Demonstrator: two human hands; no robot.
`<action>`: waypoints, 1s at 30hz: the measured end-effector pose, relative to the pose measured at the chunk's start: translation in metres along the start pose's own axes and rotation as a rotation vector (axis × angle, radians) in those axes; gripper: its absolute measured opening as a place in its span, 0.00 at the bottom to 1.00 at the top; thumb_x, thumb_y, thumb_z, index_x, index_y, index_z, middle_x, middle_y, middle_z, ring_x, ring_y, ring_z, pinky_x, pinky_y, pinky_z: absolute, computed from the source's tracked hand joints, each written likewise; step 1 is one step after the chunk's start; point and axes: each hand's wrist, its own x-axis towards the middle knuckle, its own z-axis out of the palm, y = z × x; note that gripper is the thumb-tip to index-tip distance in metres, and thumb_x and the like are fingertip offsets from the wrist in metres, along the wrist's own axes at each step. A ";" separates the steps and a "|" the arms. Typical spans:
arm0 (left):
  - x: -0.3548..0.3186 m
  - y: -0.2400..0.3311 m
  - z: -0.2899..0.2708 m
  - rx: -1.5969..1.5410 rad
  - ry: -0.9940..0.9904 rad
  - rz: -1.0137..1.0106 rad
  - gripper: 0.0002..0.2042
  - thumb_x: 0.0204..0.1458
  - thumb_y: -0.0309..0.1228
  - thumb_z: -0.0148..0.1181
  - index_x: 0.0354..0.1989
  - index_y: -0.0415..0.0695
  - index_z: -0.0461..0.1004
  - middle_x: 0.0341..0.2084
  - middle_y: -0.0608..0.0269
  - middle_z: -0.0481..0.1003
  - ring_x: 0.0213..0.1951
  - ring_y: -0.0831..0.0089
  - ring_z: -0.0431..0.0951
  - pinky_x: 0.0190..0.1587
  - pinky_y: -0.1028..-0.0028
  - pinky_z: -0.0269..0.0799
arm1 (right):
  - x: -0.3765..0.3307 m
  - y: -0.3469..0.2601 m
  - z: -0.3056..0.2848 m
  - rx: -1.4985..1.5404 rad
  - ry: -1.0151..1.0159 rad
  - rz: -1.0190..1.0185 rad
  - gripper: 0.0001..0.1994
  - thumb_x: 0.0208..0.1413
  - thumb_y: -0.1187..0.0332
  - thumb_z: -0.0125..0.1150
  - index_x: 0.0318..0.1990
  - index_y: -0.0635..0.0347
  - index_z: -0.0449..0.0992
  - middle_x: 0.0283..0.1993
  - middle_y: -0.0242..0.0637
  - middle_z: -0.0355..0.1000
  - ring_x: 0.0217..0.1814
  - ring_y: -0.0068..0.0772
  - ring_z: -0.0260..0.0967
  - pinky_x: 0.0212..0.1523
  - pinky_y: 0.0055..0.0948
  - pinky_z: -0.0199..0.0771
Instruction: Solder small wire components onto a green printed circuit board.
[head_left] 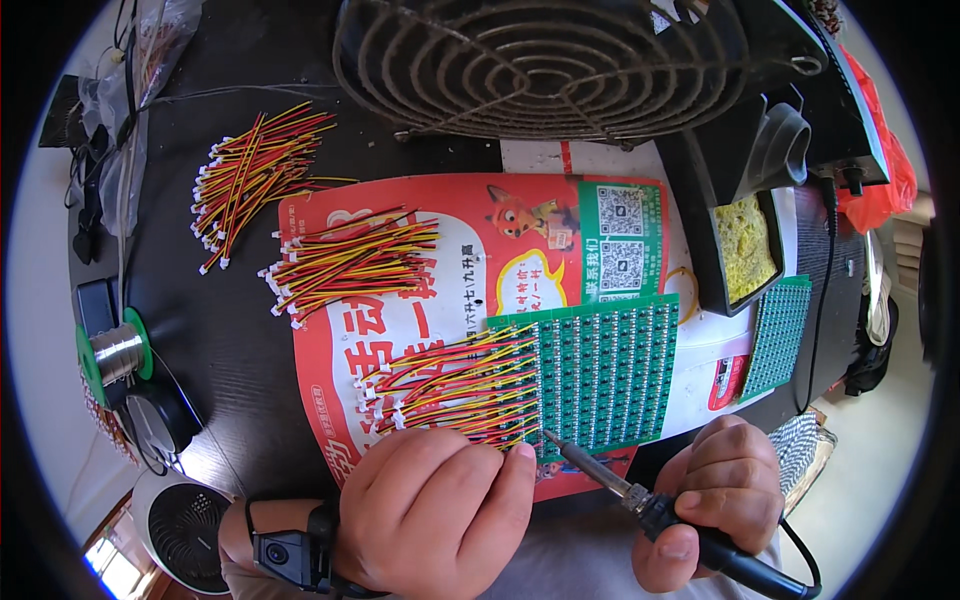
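Note:
My right hand (712, 495) grips a soldering iron (690, 520) by its black handle. Its metal tip points up and left, to the lower left edge of a green circuit board panel (610, 375) with rows of small parts. Beside that edge my left hand (435, 510) is closed, thumb and fingers pressed together; what they pinch is hidden. Red and yellow wires (460, 385) with white plugs lie in a row, their bare ends along the panel's left side. A second bundle of such wires (355, 262) rests above them on a red printed sheet (470, 205).
A third wire bundle (255, 185) lies at the far left. A solder spool (118, 352) stands left. Behind are a round fan grille (560, 80) and an iron stand with a yellow sponge (745, 250). Another green panel (778, 335) lies right. A small fan (190, 530) sits lower left.

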 end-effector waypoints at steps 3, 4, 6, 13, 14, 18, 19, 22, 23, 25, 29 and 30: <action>-0.001 -0.001 0.003 -0.011 0.009 0.006 0.15 0.31 0.19 0.65 0.33 0.35 0.80 0.22 0.61 0.72 0.21 0.66 0.71 0.22 0.71 0.66 | 0.001 -0.001 -0.003 -0.016 -0.017 -0.006 0.13 0.51 0.59 0.61 0.27 0.57 0.68 0.20 0.27 0.60 0.18 0.21 0.55 0.17 0.23 0.50; 0.000 0.000 0.003 -0.004 0.008 -0.003 0.15 0.31 0.19 0.65 0.33 0.34 0.80 0.22 0.61 0.72 0.21 0.66 0.71 0.22 0.71 0.66 | 0.001 -0.001 -0.003 -0.014 -0.027 -0.003 0.12 0.51 0.59 0.61 0.27 0.57 0.68 0.20 0.27 0.60 0.18 0.21 0.56 0.17 0.22 0.51; 0.006 0.005 0.001 0.008 0.002 -0.032 0.15 0.32 0.19 0.65 0.33 0.34 0.80 0.22 0.61 0.72 0.21 0.66 0.71 0.22 0.71 0.66 | 0.002 -0.002 -0.003 -0.014 -0.054 0.010 0.12 0.51 0.60 0.61 0.28 0.57 0.68 0.21 0.28 0.61 0.18 0.21 0.57 0.16 0.22 0.52; 0.009 0.008 -0.001 0.019 -0.008 -0.053 0.14 0.32 0.19 0.65 0.33 0.34 0.80 0.22 0.61 0.72 0.22 0.65 0.72 0.22 0.70 0.67 | 0.003 -0.002 -0.004 -0.011 -0.084 0.020 0.13 0.52 0.59 0.61 0.28 0.57 0.68 0.21 0.28 0.61 0.18 0.21 0.59 0.15 0.21 0.54; 0.009 0.008 0.000 0.017 -0.007 -0.055 0.15 0.32 0.19 0.65 0.34 0.33 0.80 0.22 0.61 0.72 0.22 0.65 0.72 0.22 0.70 0.68 | 0.003 -0.003 -0.004 -0.016 -0.082 0.023 0.13 0.52 0.59 0.61 0.28 0.57 0.68 0.21 0.28 0.61 0.18 0.21 0.59 0.15 0.21 0.54; 0.011 0.009 0.000 0.006 -0.006 -0.051 0.15 0.32 0.18 0.65 0.34 0.33 0.80 0.22 0.60 0.72 0.22 0.65 0.72 0.23 0.70 0.68 | 0.003 -0.006 -0.006 -0.028 -0.076 0.047 0.13 0.52 0.59 0.61 0.27 0.57 0.68 0.21 0.28 0.61 0.19 0.21 0.58 0.17 0.21 0.53; 0.010 0.008 0.000 0.012 -0.009 -0.053 0.15 0.32 0.18 0.65 0.34 0.33 0.79 0.22 0.60 0.72 0.22 0.65 0.72 0.23 0.70 0.68 | 0.002 -0.006 -0.005 -0.016 -0.058 0.048 0.13 0.52 0.59 0.61 0.27 0.56 0.68 0.20 0.27 0.60 0.19 0.21 0.58 0.17 0.22 0.52; 0.008 0.007 0.000 0.022 -0.011 -0.052 0.15 0.32 0.18 0.65 0.34 0.33 0.79 0.22 0.60 0.72 0.22 0.65 0.72 0.23 0.70 0.69 | -0.002 -0.004 -0.001 0.006 0.017 0.048 0.13 0.51 0.58 0.62 0.27 0.56 0.69 0.20 0.27 0.60 0.20 0.21 0.56 0.20 0.23 0.50; 0.009 0.007 0.000 0.017 -0.016 -0.052 0.15 0.32 0.18 0.65 0.34 0.33 0.79 0.22 0.60 0.72 0.22 0.65 0.72 0.23 0.70 0.69 | -0.002 -0.005 -0.001 0.008 0.035 0.048 0.13 0.51 0.58 0.62 0.27 0.56 0.69 0.20 0.27 0.60 0.20 0.21 0.55 0.21 0.23 0.49; 0.009 0.007 -0.001 0.008 -0.027 -0.051 0.15 0.32 0.18 0.65 0.34 0.33 0.79 0.22 0.60 0.72 0.22 0.65 0.72 0.24 0.70 0.69 | -0.002 -0.005 -0.002 0.012 0.028 0.052 0.13 0.50 0.58 0.62 0.27 0.56 0.69 0.19 0.27 0.60 0.21 0.21 0.54 0.21 0.24 0.47; 0.000 0.001 0.001 -0.037 -0.007 -0.040 0.15 0.31 0.17 0.65 0.34 0.33 0.79 0.22 0.59 0.73 0.21 0.65 0.72 0.23 0.70 0.68 | -0.001 -0.004 -0.003 0.015 -0.005 0.055 0.13 0.50 0.59 0.63 0.27 0.56 0.69 0.19 0.27 0.60 0.21 0.21 0.55 0.21 0.24 0.48; 0.000 0.001 0.001 -0.039 -0.001 -0.040 0.15 0.31 0.17 0.65 0.34 0.33 0.79 0.22 0.59 0.73 0.21 0.65 0.72 0.23 0.70 0.68 | -0.001 -0.004 -0.004 0.018 -0.019 0.052 0.13 0.50 0.59 0.63 0.27 0.56 0.69 0.20 0.27 0.60 0.21 0.21 0.55 0.21 0.24 0.48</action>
